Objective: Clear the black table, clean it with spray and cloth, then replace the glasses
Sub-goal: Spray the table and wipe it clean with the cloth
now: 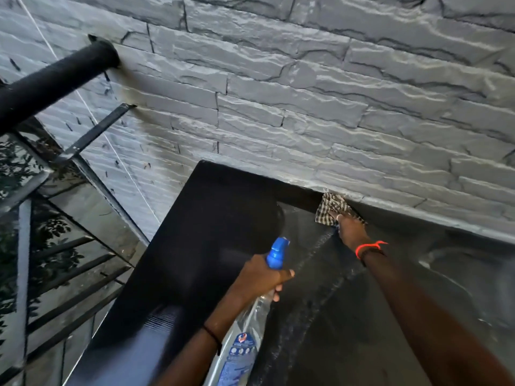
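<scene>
Cloth: a checked cloth (333,206) is being pressed onto the far edge of the black table (195,246), right where the tabletop is meeting the grey stone wall (278,107).
Right hand: the right hand (349,229) is being held flat on the near part of the cloth, fingers stretched out over the fabric and pressing rather than pinching it.
Right wrist: a red thread bracelet (367,247) is being worn just behind that hand.
Spray bottle: a clear spray bottle (245,344) with a blue trigger head is being held above the near middle of the table, nozzle pointing far, towards the wall.
Left hand: the left hand (262,277) is being kept wrapped round the bottle's neck, fingers curled tight below the blue head.
Left wrist: a thin black band (213,334) is being worn.
Table surface: a wet streak (312,263) is being shown between the two hands, running from the cloth towards the near edge.
Left side: a black railing (53,82) is being carried into the wall, with a white cord (92,115) being stretched across below it.
</scene>
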Action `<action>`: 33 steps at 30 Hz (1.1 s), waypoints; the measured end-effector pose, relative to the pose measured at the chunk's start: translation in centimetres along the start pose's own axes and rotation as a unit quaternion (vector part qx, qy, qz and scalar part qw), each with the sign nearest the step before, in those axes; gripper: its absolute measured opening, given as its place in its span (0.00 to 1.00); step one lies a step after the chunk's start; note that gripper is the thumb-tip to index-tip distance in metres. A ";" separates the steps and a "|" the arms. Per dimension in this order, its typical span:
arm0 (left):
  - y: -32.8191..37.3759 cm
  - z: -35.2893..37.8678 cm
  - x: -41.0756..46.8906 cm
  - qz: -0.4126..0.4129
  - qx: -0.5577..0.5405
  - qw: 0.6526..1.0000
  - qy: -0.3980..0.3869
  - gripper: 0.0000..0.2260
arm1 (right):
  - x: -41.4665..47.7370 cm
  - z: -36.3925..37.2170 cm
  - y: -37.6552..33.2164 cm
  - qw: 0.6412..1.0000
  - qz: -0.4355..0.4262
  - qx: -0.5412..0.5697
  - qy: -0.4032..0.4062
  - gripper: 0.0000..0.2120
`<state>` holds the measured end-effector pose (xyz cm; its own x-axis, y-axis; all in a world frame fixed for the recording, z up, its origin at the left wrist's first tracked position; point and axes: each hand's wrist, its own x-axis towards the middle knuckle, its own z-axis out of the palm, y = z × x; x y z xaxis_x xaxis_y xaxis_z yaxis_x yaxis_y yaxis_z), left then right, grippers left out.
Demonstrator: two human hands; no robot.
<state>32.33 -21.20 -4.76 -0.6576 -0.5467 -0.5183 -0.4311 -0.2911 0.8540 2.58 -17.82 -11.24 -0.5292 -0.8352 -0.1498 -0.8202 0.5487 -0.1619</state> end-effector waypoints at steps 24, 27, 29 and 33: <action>-8.8 -0.7 -14.2 -0.118 -0.068 0.990 0.048 0.10 | -2.6 1.9 -7.4 0.997 -0.075 -0.022 -0.009 0.21; -8.3 -0.7 -14.3 -0.100 -0.065 0.990 0.071 0.08 | -5.9 2.6 -11.6 0.990 -0.139 -0.011 -0.010 0.21; -7.6 -1.0 -14.3 -0.073 -0.062 0.992 0.077 0.09 | -8.9 3.5 -13.5 0.981 -0.194 0.000 -0.008 0.23; -6.7 -1.7 -14.0 -0.063 -0.079 0.992 0.082 0.09 | -16.4 5.6 -13.6 0.962 -0.266 -0.039 -0.049 0.29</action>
<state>45.44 -12.91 -3.13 -0.4902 -0.6138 -0.6188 -0.3935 -0.4777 0.7855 23.67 -11.36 -12.01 -0.0093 -0.9875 -0.1577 -0.9852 0.0360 -0.1674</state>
